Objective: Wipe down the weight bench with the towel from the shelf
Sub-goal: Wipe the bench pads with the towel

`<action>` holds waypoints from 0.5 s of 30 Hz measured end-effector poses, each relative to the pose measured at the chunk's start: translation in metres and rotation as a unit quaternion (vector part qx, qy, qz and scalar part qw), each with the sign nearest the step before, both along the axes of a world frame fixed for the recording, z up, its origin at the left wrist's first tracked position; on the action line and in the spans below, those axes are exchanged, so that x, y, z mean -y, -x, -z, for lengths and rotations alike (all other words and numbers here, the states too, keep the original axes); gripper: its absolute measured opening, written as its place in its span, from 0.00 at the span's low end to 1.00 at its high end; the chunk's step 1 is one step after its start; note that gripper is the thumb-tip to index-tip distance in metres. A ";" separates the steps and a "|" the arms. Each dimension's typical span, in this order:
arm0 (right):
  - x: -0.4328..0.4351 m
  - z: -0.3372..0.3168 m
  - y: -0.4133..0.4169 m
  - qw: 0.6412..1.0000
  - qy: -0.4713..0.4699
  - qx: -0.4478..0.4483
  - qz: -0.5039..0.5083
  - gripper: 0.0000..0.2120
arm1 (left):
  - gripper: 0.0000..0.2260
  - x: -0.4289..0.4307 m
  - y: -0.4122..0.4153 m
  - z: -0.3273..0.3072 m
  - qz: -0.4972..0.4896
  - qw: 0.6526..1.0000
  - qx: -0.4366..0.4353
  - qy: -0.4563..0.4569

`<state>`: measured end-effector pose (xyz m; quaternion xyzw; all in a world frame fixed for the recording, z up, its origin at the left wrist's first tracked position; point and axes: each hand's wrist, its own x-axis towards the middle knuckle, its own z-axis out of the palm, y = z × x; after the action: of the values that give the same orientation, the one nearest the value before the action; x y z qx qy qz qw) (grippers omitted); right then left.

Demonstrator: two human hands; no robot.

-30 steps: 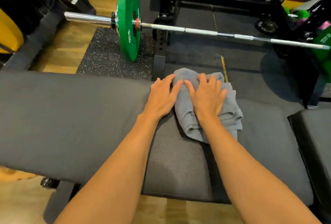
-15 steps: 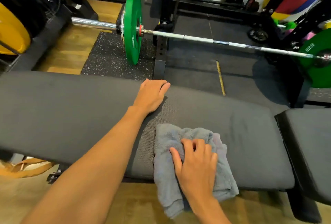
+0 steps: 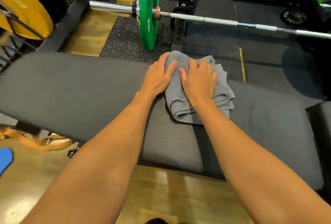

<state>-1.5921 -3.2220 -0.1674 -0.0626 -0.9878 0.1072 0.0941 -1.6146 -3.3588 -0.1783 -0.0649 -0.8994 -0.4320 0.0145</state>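
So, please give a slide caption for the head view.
Both hands, left hand and right hand, press a grey towel on the bench.

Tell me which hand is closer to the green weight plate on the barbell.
Left. The left hand rests on the towel's left edge, just below the green plate. The right hand presses the towel's middle, farther to the plate's right.

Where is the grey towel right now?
Head view: the towel lies bunched at the bench's far edge, under both hands, just near of the green plate.
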 end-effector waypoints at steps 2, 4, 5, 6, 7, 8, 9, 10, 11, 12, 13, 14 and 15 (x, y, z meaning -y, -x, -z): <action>0.001 0.000 -0.051 1.000 0.006 -0.005 -0.023 0.19 | 0.22 0.002 -0.009 -0.008 -0.011 1.000 0.025 -0.004; 0.003 0.000 -0.103 0.999 -0.001 -0.020 -0.030 0.17 | 0.22 0.009 -0.020 -0.013 -0.007 0.999 0.038 0.015; 0.007 -0.002 -0.126 0.999 -0.009 -0.018 -0.029 0.17 | 0.22 0.016 -0.024 -0.014 -0.004 0.999 0.041 0.035; 0.012 -0.003 -0.147 0.999 -0.015 -0.012 -0.028 0.16 | 0.23 0.023 -0.026 -0.015 -0.001 0.998 0.044 0.055; 0.018 -0.003 -0.165 0.999 -0.019 -0.005 -0.031 0.16 | 0.24 0.032 -0.025 -0.016 0.003 0.996 0.043 0.073; 0.026 -0.003 -0.181 0.999 -0.024 -0.001 -0.037 0.15 | 0.25 0.041 -0.023 -0.018 0.006 0.995 0.040 0.089; 0.033 -0.004 -0.190 0.999 -0.031 -0.002 -0.042 0.15 | 0.25 0.051 -0.020 -0.018 0.009 0.994 0.033 0.101; 0.039 -0.004 -0.191 0.998 -0.041 -0.010 -0.042 0.14 | 0.23 0.059 -0.017 -0.018 0.009 0.994 0.021 0.107; 0.043 -0.003 -0.182 0.998 -0.049 -0.019 -0.041 0.14 | 0.23 0.067 -0.013 -0.016 0.009 0.994 0.006 0.108; 0.047 -0.001 -0.166 0.998 -0.052 -0.027 -0.035 0.15 | 0.22 0.072 -0.010 -0.014 0.009 0.995 -0.005 0.104; 0.050 0.003 -0.144 0.998 -0.055 -0.033 -0.022 0.15 | 0.22 0.076 -0.007 -0.010 0.007 0.995 -0.016 0.094; 0.055 0.007 -0.118 0.997 -0.060 -0.042 -0.007 0.15 | 0.23 0.079 -0.005 -0.005 0.004 0.996 -0.026 0.081; 0.061 0.010 -0.088 0.997 -0.057 -0.053 0.007 0.15 | 0.23 0.080 -0.005 0.000 0.000 0.997 -0.032 0.065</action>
<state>-1.5040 -3.2831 -0.1779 -0.0583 -0.9855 0.0529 0.1502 -1.6095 -3.4388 -0.1779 -0.0799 -0.9246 -0.3703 0.0393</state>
